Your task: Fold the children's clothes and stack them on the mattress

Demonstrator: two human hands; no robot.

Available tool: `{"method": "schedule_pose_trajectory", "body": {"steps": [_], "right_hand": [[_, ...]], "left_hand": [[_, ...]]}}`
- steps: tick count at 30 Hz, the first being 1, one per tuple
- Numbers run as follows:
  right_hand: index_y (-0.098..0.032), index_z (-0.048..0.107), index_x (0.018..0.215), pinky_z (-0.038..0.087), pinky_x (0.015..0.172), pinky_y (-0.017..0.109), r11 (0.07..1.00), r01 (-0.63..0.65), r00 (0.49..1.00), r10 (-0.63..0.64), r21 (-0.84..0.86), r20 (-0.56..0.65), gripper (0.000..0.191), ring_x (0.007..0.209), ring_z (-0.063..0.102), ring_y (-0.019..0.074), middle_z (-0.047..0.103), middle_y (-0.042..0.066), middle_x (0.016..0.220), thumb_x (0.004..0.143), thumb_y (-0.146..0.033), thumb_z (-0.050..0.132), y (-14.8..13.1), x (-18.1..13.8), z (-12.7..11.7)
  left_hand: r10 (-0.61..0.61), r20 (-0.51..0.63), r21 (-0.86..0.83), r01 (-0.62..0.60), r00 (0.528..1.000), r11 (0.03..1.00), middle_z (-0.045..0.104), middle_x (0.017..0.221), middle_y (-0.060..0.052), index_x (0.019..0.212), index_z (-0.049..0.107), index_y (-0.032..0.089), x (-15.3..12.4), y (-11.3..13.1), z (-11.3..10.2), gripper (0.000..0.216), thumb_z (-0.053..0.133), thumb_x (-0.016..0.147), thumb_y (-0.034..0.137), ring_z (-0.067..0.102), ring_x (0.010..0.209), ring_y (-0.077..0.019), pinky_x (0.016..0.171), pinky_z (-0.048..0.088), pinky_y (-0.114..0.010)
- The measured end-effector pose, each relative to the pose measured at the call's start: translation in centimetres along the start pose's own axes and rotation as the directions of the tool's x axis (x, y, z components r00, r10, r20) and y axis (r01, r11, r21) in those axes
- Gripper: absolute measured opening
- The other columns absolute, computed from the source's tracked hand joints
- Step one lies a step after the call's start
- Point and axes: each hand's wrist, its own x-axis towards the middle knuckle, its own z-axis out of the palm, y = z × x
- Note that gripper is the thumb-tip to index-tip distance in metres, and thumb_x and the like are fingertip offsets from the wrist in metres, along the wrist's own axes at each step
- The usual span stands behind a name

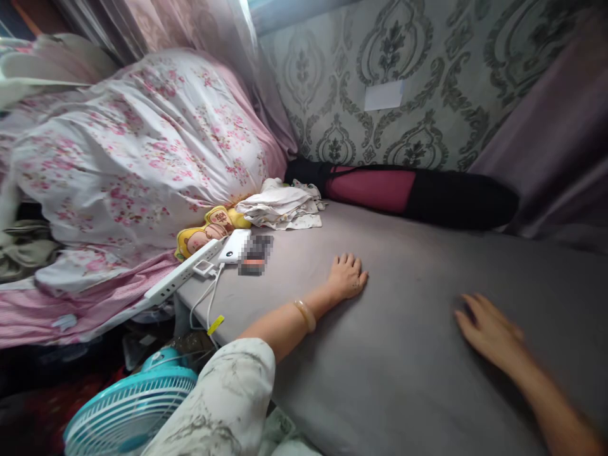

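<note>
My left hand [348,277] lies flat on the grey sheet [399,373] with its fingers spread, and a pale bangle [304,315] circles that wrist. To the right, my right hand [489,326] is over the same sheet, slightly blurred. Its thumb and fingers are apart, with nothing between them; whether it touches the cloth I cannot tell. Left of my left hand are a blurred-out dark item [255,254], a white device [236,246] and a white power strip [185,271] with a charger [205,268] and cable.
Folded white cloths [282,206] and a yellow plush toy [204,237] lie by a floral quilt [156,139]. A long black and maroon bag [403,193] rests against the patterned wall [332,82]. A turquoise fan [133,405] stands at the lower left, beside the bed's edge.
</note>
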Motion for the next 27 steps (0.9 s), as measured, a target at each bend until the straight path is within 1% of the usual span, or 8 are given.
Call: {"method": "schedule_pose_trajectory", "body": {"steps": [2, 5, 7, 9, 12, 17, 23, 27], "right_hand": [[-0.017, 0.053, 0.136, 0.038, 0.103, 0.053, 0.994, 0.107, 0.989, -0.109, 0.02, 0.101, 0.057, 0.134, 0.042, 0.0325, 0.047, 0.021, 0.142, 0.087, -0.035, 0.032, -5.0, 1.0, 2.1], [-0.015, 0.052, 0.136, 0.03, 0.11, 0.052, 0.975, 0.216, 0.964, -0.222, 0.054, 0.15, 0.055, 0.136, 0.039, 0.0291, 0.043, 0.017, 0.147, 0.09, -0.034, 0.029, -12.0, 0.7, 3.1], [-0.015, 0.05, 0.137, 0.026, 0.112, 0.054, 0.962, 0.263, 0.946, -0.272, 0.074, 0.176, 0.054, 0.138, 0.036, 0.0288, 0.041, 0.015, 0.15, 0.092, -0.034, 0.028, -15.1, 0.0, 3.0], [-0.015, 0.049, 0.138, 0.023, 0.112, 0.056, 0.959, 0.274, 0.941, -0.284, 0.075, 0.183, 0.054, 0.139, 0.034, 0.0303, 0.039, 0.015, 0.15, 0.094, -0.037, 0.028, -16.8, -0.7, 3.0], [-0.014, 0.049, 0.14, 0.021, 0.113, 0.058, 0.961, 0.271, 0.949, -0.276, 0.057, 0.155, 0.057, 0.141, 0.03, 0.0315, 0.039, 0.015, 0.151, 0.095, -0.039, 0.025, -17.4, -1.3, 3.1], [-0.014, 0.049, 0.141, 0.02, 0.113, 0.058, 0.96, 0.279, 0.952, -0.279, 0.021, 0.124, 0.058, 0.14, 0.031, 0.0322, 0.039, 0.015, 0.151, 0.094, -0.037, 0.023, -17.3, -1.6, 3.5], [-0.014, 0.05, 0.141, 0.019, 0.114, 0.057, 0.96, 0.28, 0.954, -0.279, 0.004, 0.107, 0.059, 0.14, 0.032, 0.032, 0.039, 0.014, 0.151, 0.094, -0.037, 0.022, -17.5, -1.6, 3.6], [-0.014, 0.049, 0.141, 0.019, 0.114, 0.057, 0.959, 0.285, 0.954, -0.283, -0.003, 0.095, 0.058, 0.14, 0.032, 0.032, 0.04, 0.014, 0.15, 0.094, -0.036, 0.022, -17.5, -1.7, 3.5]], "left_hand": [[0.021, 0.033, -0.03, -0.02, 0.999, 0.999, 0.057, 0.124, -0.019, 0.119, 0.057, 0.013, 0.4, -0.6, -0.7, 0.045, 0.037, 0.096, 0.046, 0.049, 0.119, -0.0314, 0.1, 0.037, -0.047], [0.042, 0.069, -0.149, -0.031, 0.997, 0.988, 0.062, 0.116, -0.013, 0.109, 0.063, 0.018, 1.3, -2.6, -1.4, 0.033, 0.044, 0.095, 0.041, 0.055, 0.112, -0.0263, 0.098, 0.041, -0.04], [0.01, 0.05, -0.27, 0.004, 0.999, 0.963, 0.065, 0.11, -0.011, 0.105, 0.065, 0.02, 1.8, -4.6, -1.8, 0.026, 0.047, 0.093, 0.035, 0.059, 0.106, -0.0223, 0.095, 0.043, -0.034], [-0.086, -0.004, -0.359, 0.079, 0.996, 0.93, 0.067, 0.107, -0.009, 0.106, 0.065, 0.021, 2.1, -7.1, -2.5, 0.023, 0.05, 0.091, 0.03, 0.06, 0.103, -0.0205, 0.095, 0.044, -0.032], [-0.249, -0.098, -0.339, 0.203, 0.964, 0.919, 0.065, 0.116, -0.009, 0.114, 0.062, 0.022, 2.2, -11.2, -4.1, 0.028, 0.053, 0.088, 0.026, 0.059, 0.107, -0.0205, 0.097, 0.043, -0.032], [-0.449, -0.181, -0.127, 0.432, 0.875, 0.893, 0.063, 0.116, -0.014, 0.116, 0.061, 0.015, 2.6, -17.8, -8.0, 0.032, 0.044, 0.09, 0.02, 0.055, 0.11, -0.024, 0.097, 0.041, -0.034], [-0.553, -0.29, 0.056, 0.591, 0.781, 0.805, 0.053, 0.124, -0.017, 0.12, 0.062, 0.013, 3.8, -22.9, -11.7, 0.039, 0.041, 0.09, 0.027, 0.043, 0.117, -0.031, 0.097, 0.033, -0.04], [-0.552, -0.261, 0.13, 0.596, 0.792, 0.792, 0.049, 0.132, -0.014, 0.111, 0.069, 0.017, 4.4, -25.2, -12.4, 0.036, 0.044, 0.089, 0.031, 0.034, 0.122, -0.0344, 0.101, 0.027, -0.047]]}}
